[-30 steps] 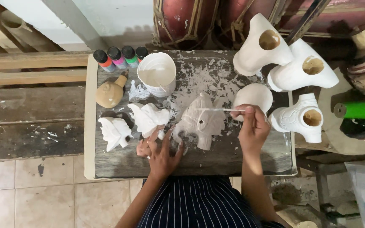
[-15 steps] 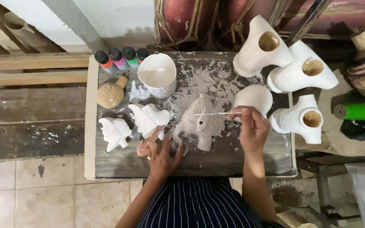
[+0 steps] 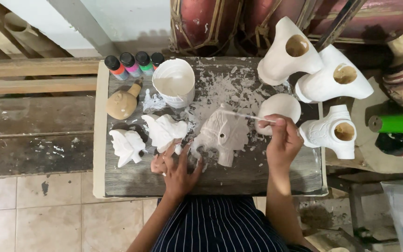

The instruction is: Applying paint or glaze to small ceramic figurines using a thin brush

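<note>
My right hand pinches a thin brush, fingers closed on its handle, with the tip lying over the top of the white fish figure. The fish lies flat in the middle of the worn table, among white paint splatters. My left hand rests on the table at the fish's lower left edge, fingers spread and touching it, not clamped around anything; the thumb side sits under a white carved piece.

Another white carved piece lies just left of that one. Behind them stands a white cup of paint, with a tan gourd-shaped figure beside it and four small paint bottles in a row at the table's back corner. A small white bowl sits just above my right hand. Three big white vase-like pieces crowd the right side, their openings showing brown inside.
</note>
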